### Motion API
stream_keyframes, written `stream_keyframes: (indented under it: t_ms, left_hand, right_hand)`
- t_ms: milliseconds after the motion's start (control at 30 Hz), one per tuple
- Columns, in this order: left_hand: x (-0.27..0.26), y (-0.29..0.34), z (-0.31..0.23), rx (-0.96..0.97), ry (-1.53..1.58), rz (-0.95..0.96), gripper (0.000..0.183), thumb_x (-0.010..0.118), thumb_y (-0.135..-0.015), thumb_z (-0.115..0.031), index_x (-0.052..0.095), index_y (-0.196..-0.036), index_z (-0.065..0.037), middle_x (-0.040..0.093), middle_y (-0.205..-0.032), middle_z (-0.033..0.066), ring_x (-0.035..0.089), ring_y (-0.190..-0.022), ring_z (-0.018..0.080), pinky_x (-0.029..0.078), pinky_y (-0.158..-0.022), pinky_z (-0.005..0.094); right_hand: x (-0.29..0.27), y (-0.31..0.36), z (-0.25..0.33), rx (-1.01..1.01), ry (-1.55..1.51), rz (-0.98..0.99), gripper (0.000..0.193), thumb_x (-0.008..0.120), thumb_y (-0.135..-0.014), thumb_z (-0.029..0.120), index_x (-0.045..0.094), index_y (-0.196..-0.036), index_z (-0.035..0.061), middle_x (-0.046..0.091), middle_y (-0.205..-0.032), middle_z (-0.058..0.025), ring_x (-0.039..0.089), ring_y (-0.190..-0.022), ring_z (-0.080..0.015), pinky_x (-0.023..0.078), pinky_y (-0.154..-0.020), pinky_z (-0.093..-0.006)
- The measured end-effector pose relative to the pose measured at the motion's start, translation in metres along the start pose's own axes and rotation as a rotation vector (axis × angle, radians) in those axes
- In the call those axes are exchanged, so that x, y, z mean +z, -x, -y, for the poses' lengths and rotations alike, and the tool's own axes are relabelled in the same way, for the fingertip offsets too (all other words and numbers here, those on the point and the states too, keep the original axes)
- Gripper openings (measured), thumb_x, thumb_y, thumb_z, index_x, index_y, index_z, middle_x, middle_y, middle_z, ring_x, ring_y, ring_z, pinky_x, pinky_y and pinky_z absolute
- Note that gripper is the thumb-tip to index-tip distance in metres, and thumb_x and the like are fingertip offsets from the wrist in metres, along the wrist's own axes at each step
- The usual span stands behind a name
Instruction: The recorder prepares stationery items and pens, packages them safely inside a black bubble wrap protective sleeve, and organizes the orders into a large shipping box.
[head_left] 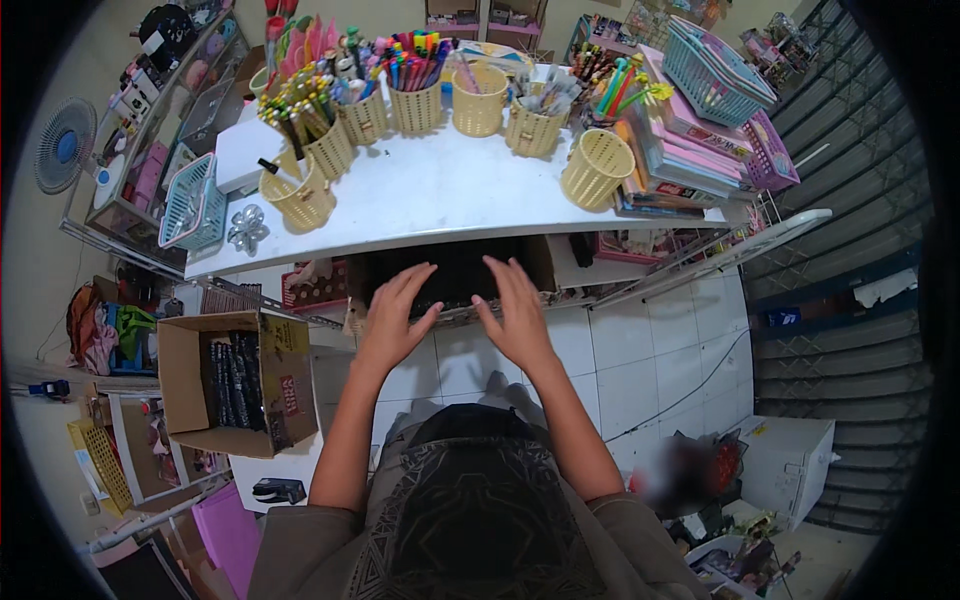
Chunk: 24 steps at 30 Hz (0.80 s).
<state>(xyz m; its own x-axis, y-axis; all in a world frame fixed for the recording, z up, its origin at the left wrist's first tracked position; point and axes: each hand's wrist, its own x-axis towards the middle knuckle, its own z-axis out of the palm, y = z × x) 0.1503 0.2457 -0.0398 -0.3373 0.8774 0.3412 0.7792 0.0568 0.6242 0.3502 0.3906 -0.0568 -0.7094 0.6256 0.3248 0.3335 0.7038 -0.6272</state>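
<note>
My left hand point(394, 315) is raised in front of the white table point(425, 195), palm inward and fingers apart. Facing it across a gap, my right hand point(518, 318) is likewise open; neither hand holds anything. Beneath the table edge, just beyond my fingertips, sits a dark mass point(458, 268) inside what looks like a cardboard box; its details are too dark to tell. Whether my fingertips touch it, I cannot tell. To my left stands an open cardboard box point(284, 365) with several black plastic-wrapped packages point(235, 380) inside.
Cream woven cups point(598, 168) of pens and pencils line the tabletop. Stacked books point(690, 165) and a blue basket point(715, 75) are at its right, another blue basket point(195, 205) at its left. A white box point(788, 465) stands on the tiled floor near the metal shutter point(850, 220).
</note>
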Motion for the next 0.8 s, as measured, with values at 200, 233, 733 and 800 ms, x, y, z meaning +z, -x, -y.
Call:
stream_keyframes:
  t_ms: [200, 233, 733, 800]
  left_hand:
    - [0.109, 0.028, 0.059, -0.378, 0.093, 0.294, 0.095, 0.089, -0.087, -0.021, 0.042, -0.168, -0.008, 0.076, -0.133, 0.0242, 0.072, -0.124, 0.0453, 0.055, -0.108, 0.0532]
    - [0.121, 0.035, 0.066, -0.395, 0.091, 0.294, 0.095, 0.089, -0.087, -0.021, 0.042, -0.168, -0.008, 0.076, -0.133, 0.0242, 0.072, -0.124, 0.0453, 0.055, -0.108, 0.0532]
    - [0.115, 0.087, 0.074, -0.5, 0.228, 0.305, 0.119, 0.092, -0.084, -0.011, 0.023, -0.18, -0.019, 0.083, -0.096, 0.0114, 0.08, -0.094, 0.0371, 0.062, -0.085, 0.0472]
    - [0.108, 0.093, 0.075, -0.572, 0.244, 0.31, 0.107, 0.096, -0.081, -0.015, 0.04, -0.172, -0.019, 0.083, -0.093, 0.0109, 0.081, -0.09, 0.0354, 0.062, -0.083, 0.0437]
  right_hand:
    - [0.069, 0.022, -0.085, 0.064, 0.059, 0.339, 0.081, 0.074, -0.098, 0.011, 0.04, -0.171, 0.0118, 0.059, -0.161, -0.0213, 0.053, -0.151, -0.0475, 0.041, -0.125, -0.0571]
    - [0.077, 0.025, -0.098, 0.061, 0.05, 0.354, 0.081, 0.074, -0.098, 0.011, 0.04, -0.171, 0.0118, 0.059, -0.161, -0.0213, 0.053, -0.151, -0.0475, 0.041, -0.125, -0.0571]
    - [0.058, 0.072, -0.095, 0.102, -0.015, 0.517, 0.065, 0.062, -0.099, 0.005, 0.053, -0.163, 0.0102, 0.071, -0.147, -0.0194, 0.07, -0.129, -0.0394, 0.054, -0.107, -0.0572]
    - [0.056, 0.074, -0.086, 0.087, -0.011, 0.54, 0.066, 0.066, -0.097, 0.007, 0.054, -0.162, 0.0093, 0.071, -0.147, -0.0197, 0.07, -0.13, -0.0402, 0.056, -0.106, -0.0571]
